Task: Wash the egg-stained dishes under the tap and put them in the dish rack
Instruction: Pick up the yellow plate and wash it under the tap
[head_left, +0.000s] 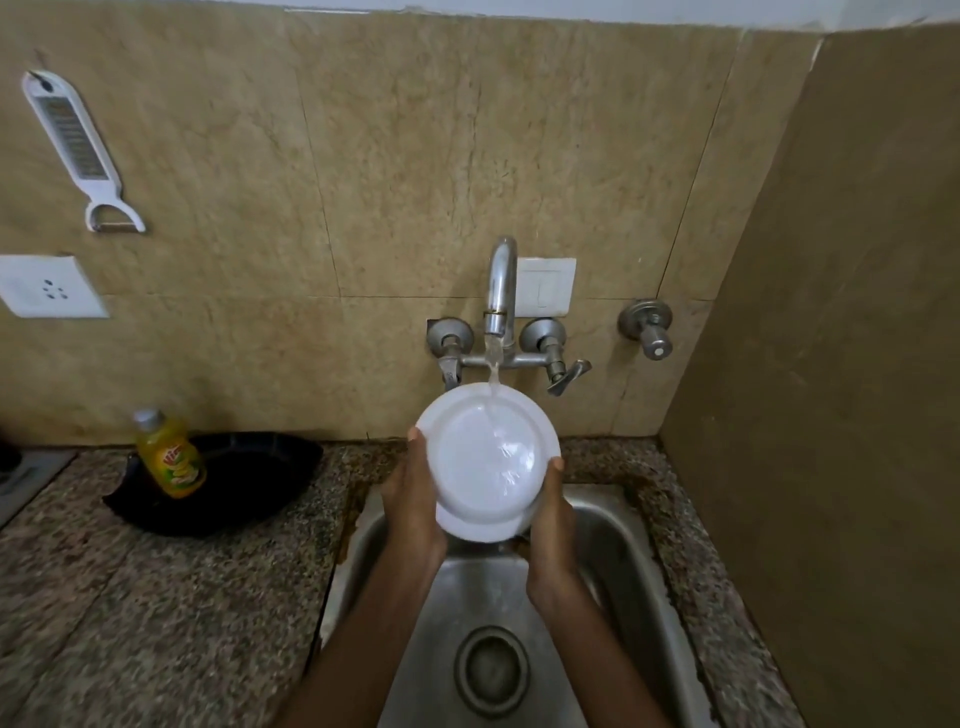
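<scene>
A white plate (480, 457) is held tilted above the steel sink (613, 545), its face turned toward me. Water runs from the chrome tap (501, 283) onto the plate's upper right part and streams down its face. My left hand (413, 499) grips the plate's left edge, thumb on the rim. My right hand (553, 525) holds the lower right edge, thumb up on the rim. No egg stain shows on the plate's face. The dish rack is not in view.
A yellow dish-soap bottle (169, 454) stands in a black tray (249, 478) on the granite counter (130, 597) left of the sink. A white grater-peeler (75, 140) hangs on the wall. The drain (491, 670) sits below the hands. A side wall (831, 364) closes the right.
</scene>
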